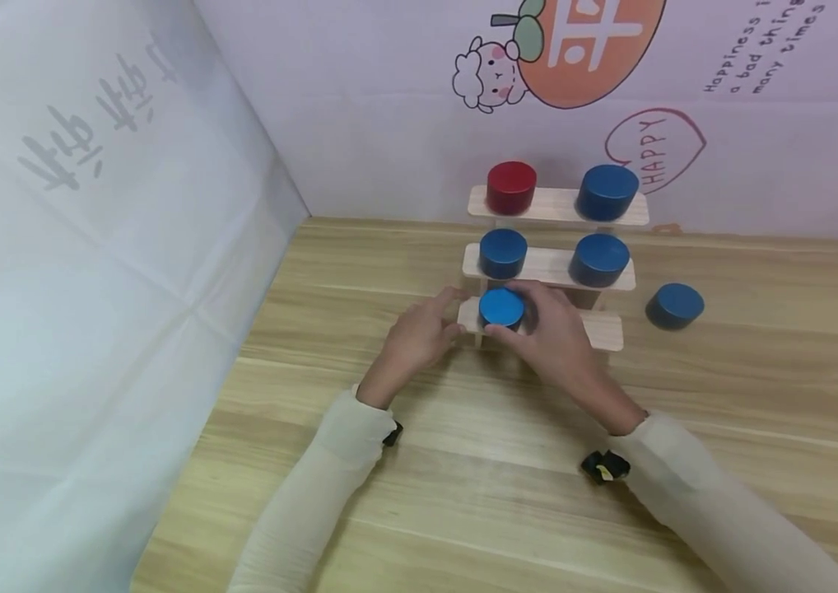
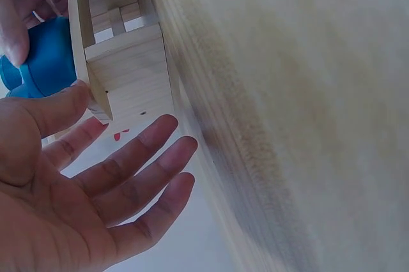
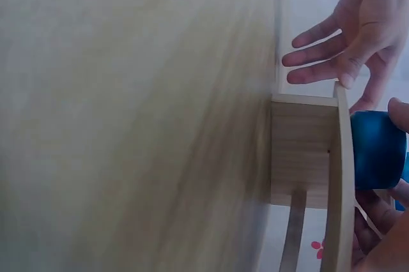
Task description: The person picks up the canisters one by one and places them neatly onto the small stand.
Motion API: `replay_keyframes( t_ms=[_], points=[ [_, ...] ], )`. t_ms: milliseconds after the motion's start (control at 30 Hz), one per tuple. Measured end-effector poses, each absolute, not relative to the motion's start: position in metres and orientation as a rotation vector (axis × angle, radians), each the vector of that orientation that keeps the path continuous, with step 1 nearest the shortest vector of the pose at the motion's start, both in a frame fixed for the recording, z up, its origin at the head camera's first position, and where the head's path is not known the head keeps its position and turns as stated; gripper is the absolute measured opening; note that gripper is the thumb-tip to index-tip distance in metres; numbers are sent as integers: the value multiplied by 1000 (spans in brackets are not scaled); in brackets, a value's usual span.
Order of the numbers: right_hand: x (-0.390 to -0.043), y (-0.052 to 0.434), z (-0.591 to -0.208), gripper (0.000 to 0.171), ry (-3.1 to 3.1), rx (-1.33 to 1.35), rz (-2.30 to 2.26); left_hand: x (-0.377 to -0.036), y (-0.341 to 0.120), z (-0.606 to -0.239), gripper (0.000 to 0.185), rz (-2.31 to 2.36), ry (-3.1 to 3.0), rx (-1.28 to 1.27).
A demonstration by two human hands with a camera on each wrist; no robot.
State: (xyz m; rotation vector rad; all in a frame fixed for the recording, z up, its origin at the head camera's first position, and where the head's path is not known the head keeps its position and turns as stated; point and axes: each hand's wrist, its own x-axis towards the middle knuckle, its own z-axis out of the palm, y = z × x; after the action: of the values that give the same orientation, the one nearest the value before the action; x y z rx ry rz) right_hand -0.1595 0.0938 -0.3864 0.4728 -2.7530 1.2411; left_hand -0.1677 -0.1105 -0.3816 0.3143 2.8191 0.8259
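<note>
A three-step wooden shelf (image 1: 607, 331) stands on the table. On its lowest step sits a bright blue cylinder (image 1: 500, 307), and my right hand (image 1: 535, 317) grips it with the thumb in front and the fingers curled behind. My left hand (image 1: 443, 323) is at the left end of that step with its fingers straight and spread. In the left wrist view its thumb (image 2: 61, 103) touches the shelf's edge (image 2: 96, 96) next to the blue cylinder (image 2: 48, 58). The right wrist view shows the same cylinder (image 3: 377, 149) against the shelf board (image 3: 305, 157).
The middle step carries two dark blue cylinders (image 1: 503, 252) (image 1: 600, 259). The top step has a red cylinder (image 1: 511, 186) and a blue cylinder (image 1: 607, 191). A loose blue cylinder (image 1: 674, 305) lies on the table right of the shelf. White walls close in behind and at the left.
</note>
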Motion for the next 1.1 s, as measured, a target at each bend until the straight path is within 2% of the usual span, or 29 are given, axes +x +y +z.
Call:
replay_keyframes(
  t_ms=[433, 633, 1100],
  points=[
    [-160, 90, -392, 68, -2702, 446, 1204, -167, -109, -381, 50, 848, 2813, 294],
    [-161, 92, -390, 73, -2722, 452, 1212, -167, -110, -381, 49, 833, 2814, 296],
    [-150, 117, -386, 74, -2725, 500, 1167, -167, -108, -382, 51, 859, 2804, 275]
  ],
)
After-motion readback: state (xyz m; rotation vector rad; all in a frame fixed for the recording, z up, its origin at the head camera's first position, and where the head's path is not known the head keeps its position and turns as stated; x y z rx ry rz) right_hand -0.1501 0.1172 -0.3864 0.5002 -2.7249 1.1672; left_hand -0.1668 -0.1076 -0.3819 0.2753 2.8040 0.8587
